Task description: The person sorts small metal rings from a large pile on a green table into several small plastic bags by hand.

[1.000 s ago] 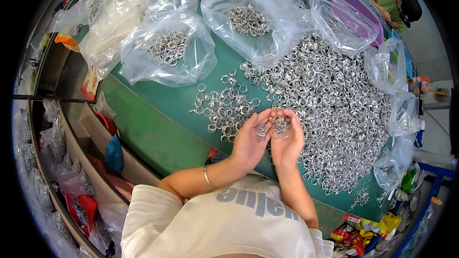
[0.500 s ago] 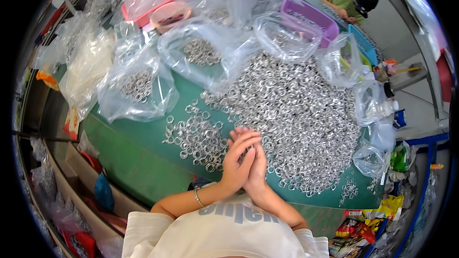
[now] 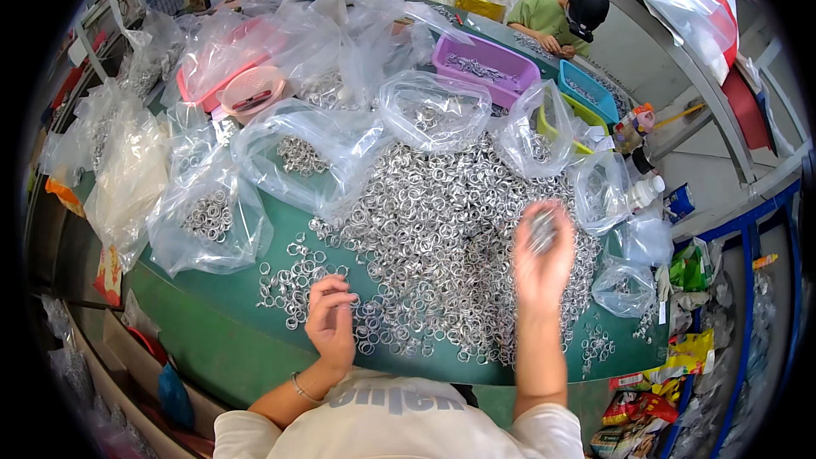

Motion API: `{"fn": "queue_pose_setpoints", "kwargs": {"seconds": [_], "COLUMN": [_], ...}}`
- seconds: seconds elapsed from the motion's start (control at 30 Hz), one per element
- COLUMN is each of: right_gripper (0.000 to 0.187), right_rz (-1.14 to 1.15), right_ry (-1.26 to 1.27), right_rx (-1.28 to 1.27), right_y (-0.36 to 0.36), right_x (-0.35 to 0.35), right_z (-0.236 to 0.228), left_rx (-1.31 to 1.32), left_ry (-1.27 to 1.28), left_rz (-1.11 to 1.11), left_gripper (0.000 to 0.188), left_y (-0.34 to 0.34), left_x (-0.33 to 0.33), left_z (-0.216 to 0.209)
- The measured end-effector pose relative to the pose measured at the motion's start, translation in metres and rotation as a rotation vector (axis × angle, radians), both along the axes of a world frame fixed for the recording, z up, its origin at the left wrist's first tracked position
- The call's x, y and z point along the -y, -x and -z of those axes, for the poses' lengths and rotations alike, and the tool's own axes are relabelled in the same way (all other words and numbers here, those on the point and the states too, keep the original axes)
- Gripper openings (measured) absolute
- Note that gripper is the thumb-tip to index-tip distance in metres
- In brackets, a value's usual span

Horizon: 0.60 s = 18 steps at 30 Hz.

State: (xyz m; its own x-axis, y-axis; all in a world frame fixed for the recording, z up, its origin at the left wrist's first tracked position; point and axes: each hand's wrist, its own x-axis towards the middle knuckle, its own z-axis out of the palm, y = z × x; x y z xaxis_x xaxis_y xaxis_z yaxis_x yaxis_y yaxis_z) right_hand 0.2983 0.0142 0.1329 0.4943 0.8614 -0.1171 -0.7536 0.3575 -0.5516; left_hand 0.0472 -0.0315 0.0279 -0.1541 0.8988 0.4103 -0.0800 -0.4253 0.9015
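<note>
A wide heap of silver metal rings [image 3: 433, 229] covers much of the green table [image 3: 212, 314]. Over its right side my right hand [image 3: 544, 268] is raised, holding a small clump of the rings [image 3: 541, 231] in its palm; motion blurs the fingertips. My left hand [image 3: 331, 319] is near the table's front edge, fingers loosely bent and apart, with nothing visible in it. Just beyond it lies a smaller, looser group of rings [image 3: 293, 285], left of the main heap.
Clear plastic bags with rings, such as one bag [image 3: 208, 225], line the far and left sides. Behind the heap stand a purple basket [image 3: 489, 55], a blue basket [image 3: 586, 85] and a pink strainer basket [image 3: 253, 89]. A person in green [image 3: 552, 21] works at the far right.
My hands were cupped together in front of the heap; now they are apart. The right has moved right over the heap with rings, the left leftward. The view has shifted too.
</note>
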Motion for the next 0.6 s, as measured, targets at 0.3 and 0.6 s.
{"fn": "queue_pose_setpoints", "kwargs": {"seconds": [0.3, 0.6], "right_gripper": [0.028, 0.016], "right_rz": [0.351, -0.263], "right_ry": [0.279, 0.165], "right_rx": [1.515, 1.797], "right_y": [-0.124, 0.005], "right_x": [-0.131, 0.045], "right_z": [0.002, 0.030], "left_rx": [-0.154, -0.908], "left_ry": [0.182, 0.104], "left_rz": [0.155, 0.317], "left_gripper": [0.021, 0.033], "left_y": [-0.004, 0.000], "left_x": [0.009, 0.003], "left_z": [0.007, 0.010]}}
